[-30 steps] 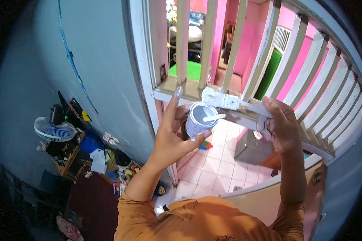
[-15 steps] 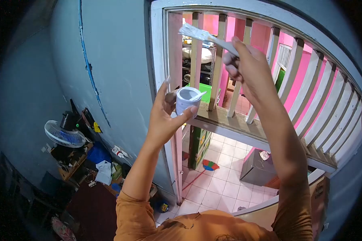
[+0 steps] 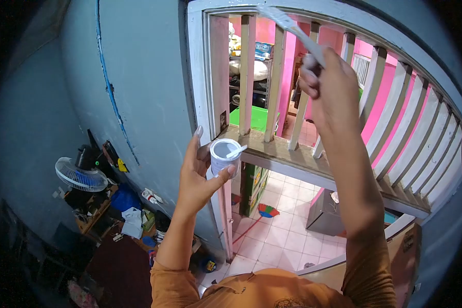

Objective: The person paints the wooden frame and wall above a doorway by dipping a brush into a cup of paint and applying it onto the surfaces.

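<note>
My left hand (image 3: pixel 197 177) is wrapped round a small paint can (image 3: pixel 225 161), held upright with its mouth facing up. A white stick (image 3: pixel 236 151) rests across the can's rim. Raised high on the right, my right hand (image 3: pixel 331 77) grips the handle of a paintbrush (image 3: pixel 295 28). The brush's pale, paint-coated bristles point up and left, at the top bar of the white window frame (image 3: pixel 231 9); whether they touch it I cannot tell. Behind both hands stand the frame's vertical slats (image 3: pixel 246 77), some beige and some whitish.
Below the slats runs a dusty ledge (image 3: pixel 272 149). Through the opening show a green surface (image 3: pixel 256 119), a broom (image 3: pixel 268 210) on white floor tiles and a grey cabinet (image 3: pixel 323 215). On the left are a grey wall (image 3: pixel 143 77), a fan (image 3: pixel 81 173) and a cluttered table.
My right hand has moved the paintbrush up and to the right, to the frame's top bar. My left hand has lowered the paint can and shifted it slightly left.
</note>
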Available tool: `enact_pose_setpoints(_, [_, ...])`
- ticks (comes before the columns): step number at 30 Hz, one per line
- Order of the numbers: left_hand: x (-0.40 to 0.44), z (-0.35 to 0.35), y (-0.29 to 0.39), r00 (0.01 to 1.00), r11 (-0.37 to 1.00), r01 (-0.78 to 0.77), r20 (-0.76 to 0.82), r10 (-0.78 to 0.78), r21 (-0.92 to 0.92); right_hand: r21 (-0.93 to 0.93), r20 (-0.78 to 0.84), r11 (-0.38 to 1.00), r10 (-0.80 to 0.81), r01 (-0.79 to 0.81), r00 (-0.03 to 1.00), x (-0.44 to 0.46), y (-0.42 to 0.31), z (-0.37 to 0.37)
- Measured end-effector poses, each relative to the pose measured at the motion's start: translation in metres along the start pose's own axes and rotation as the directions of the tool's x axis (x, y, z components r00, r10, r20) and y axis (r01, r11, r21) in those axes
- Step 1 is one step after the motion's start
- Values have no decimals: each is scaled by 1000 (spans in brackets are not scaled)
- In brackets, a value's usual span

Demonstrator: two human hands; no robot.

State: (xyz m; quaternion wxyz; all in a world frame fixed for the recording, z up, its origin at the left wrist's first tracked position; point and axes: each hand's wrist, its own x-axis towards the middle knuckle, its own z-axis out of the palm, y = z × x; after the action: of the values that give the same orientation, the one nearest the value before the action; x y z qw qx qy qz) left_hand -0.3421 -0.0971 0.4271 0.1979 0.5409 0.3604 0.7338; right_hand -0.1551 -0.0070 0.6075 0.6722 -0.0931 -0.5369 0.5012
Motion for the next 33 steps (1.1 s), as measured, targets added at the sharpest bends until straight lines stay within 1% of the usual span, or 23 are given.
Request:
enact_pose_setpoints(1, [-3,0,-1,1000,1000,4,4,-4,15,-19,26,999,-33,34,999,-4,-3,-8])
enact_pose_setpoints(2, [-6,0,-1,1000,999,8,8,-8,32,-90,65,995,-46,52,997,-8,-5,-12])
enact_pose_setpoints(3, [-9,0,-1,1000,1000,6,8,-6,31,-91,67,994,-48,54,997,-7,-4,-11])
enact_pose_setpoints(4, [-12,1,-1,1000,999,24,13,-24,33,-319,108,922,-196,220,975,-7,-2,-8])
enact_pose_setpoints(5, [-15,3,0,999,998,42,18,-43,36,-519,181,771,-323,369,929,-8,1,-4])
enact_pose_setpoints(6, [-18,5,0,999,998,42,19,-43,36,-519,180,771,-324,369,929,-7,7,2])
enact_pose_setpoints(7, [-21,7,1,998,998,56,22,-57,23,-537,302,654,-441,534,845,-5,15,9])
enact_pose_setpoints(8, [-24,9,1,997,997,70,25,-71,9,-528,425,512,-532,678,732,-3,24,16])
enact_pose_setpoints(9, [-27,10,1,997,998,68,26,-69,9,-528,425,510,-534,679,731,4,33,21])
enact_pose_setpoints(11, [-32,11,-2,997,998,62,52,-62,-10,-554,585,92,-664,828,465,12,43,36])
enact_pose_setpoints(12, [-34,10,-4,997,998,60,51,-60,-9,-587,586,145,-603,797,541,12,46,39])
enact_pose_setpoints(13, [-36,9,-8,996,998,63,58,-63,-1,-585,587,146,-603,798,540,17,47,42])
enact_pose_setpoints(15, [-39,6,-11,996,998,65,58,-65,9,-579,646,-7,-615,816,453,32,50,48])
enact_pose_setpoints(16, [-40,5,-12,996,998,61,61,-61,10,-615,645,-69,-616,786,451,35,50,47])
enact_pose_setpoints(17, [-42,3,-12,996,998,57,65,-58,11,-611,648,-67,-615,789,450,35,48,44])
enact_pose_setpoints(20, [-48,-4,-11,997,998,54,53,-55,25,-606,674,-167,-628,778,390,26,37,31])
enact_pose_setpoints(21, [-50,-6,-11,998,998,50,48,-51,23,-600,677,-168,-627,782,385,24,39,34])
enact_pose_setpoints(24, [-52,-6,-8,996,996,77,44,-78,39,-515,714,-207,-641,832,283,25,51,44])
enact_pose_setpoints(27, [-51,-2,-5,994,995,97,54,-98,25,-503,738,-250,-623,828,261,41,59,54])
enact_pose_setpoints(29, [-54,-2,-6,993,994,106,48,-107,36,-525,750,-289,-601,800,276,41,54,48])
enact_pose_setpoints(31, [-56,-4,-9,993,994,101,51,-103,27,-594,721,-259,-590,761,363,32,43,35])
enact_pose_setpoints(32, [-57,-5,-9,994,995,98,54,-99,23,-571,721,-301,-629,764,290,27,36,31])
enact_pose_setpoints(33, [-60,-7,-13,994,995,97,50,-98,23,-567,722,-301,-629,767,287,22,36,31])
